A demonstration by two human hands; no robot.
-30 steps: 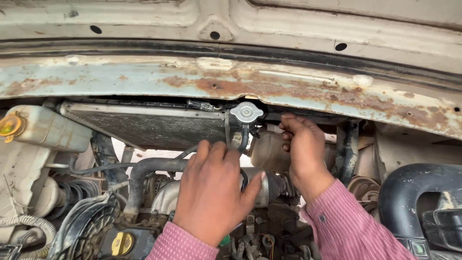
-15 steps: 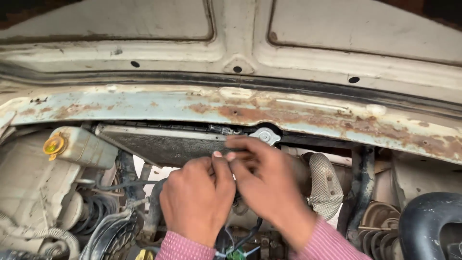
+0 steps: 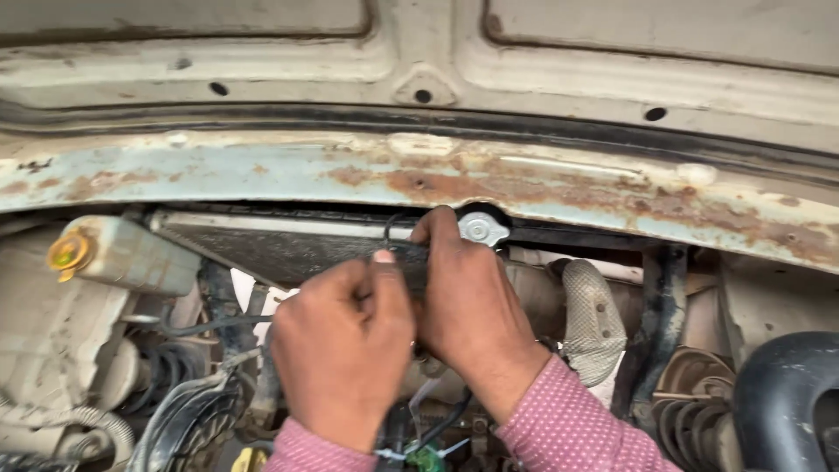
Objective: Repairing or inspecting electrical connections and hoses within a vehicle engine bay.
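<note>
A view from the person's head looked down into an open engine bay under a raised, rusted hood edge (image 3: 542, 188). Both hands met in the middle of the picture, in front of the radiator (image 3: 288, 249). The left hand (image 3: 345, 345) was curled, its thumb and fingers pinched together on a thin black wire (image 3: 391, 229) that looped up just above the knuckles. The right hand (image 3: 468, 301) lay pressed against the left hand, its fingers also closed toward the same wire, with the fingertips reaching up just beside the round silver radiator cap (image 3: 482, 229). Exactly how much of the wire sat inside the right hand could not be told, since the fingers hid it. Pink dotted sleeves (image 3: 568, 428) covered both wrists. To the far left stood a pale coolant tank (image 3: 131, 255) with a yellow cap (image 3: 68, 253). To the right of the hands a silver heat shield (image 3: 594, 319) hung near a black upright bracket (image 3: 655, 315), and a thick black hose (image 3: 778, 393) curved in the lower right corner.
</note>
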